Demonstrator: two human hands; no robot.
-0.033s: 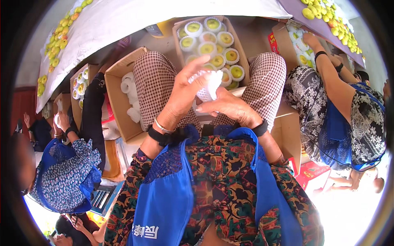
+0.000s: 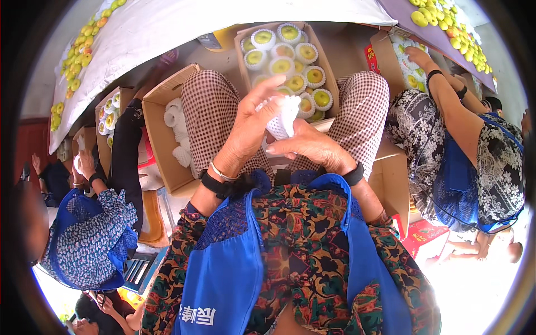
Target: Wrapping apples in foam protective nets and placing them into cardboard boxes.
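Above my lap, both hands are closed around a white foam net sleeve [image 2: 285,118]. My left hand [image 2: 245,124] grips its left side, with the fingers partly behind it. On its lower right, my right hand [image 2: 318,146] pinches it, the thumb lying along the underside. Whether a fruit is inside the sleeve cannot be made out. Just beyond my hands, between my knees, stands an open cardboard box [image 2: 330,54] of yellow-green apples [image 2: 314,75], each in a white foam net.
Left of my knee, another cardboard box [image 2: 159,120] holds loose foam nets [image 2: 177,131]. A white-covered table edge [image 2: 223,12] runs across the far side. Co-workers sit close on both sides, the right one's hand [image 2: 417,56] over a box. A red carton [image 2: 424,237] lies at the right.
The co-worker's hand at the right has shifted slightly left over the box. The foam net sleeve has turned a little between my hands.
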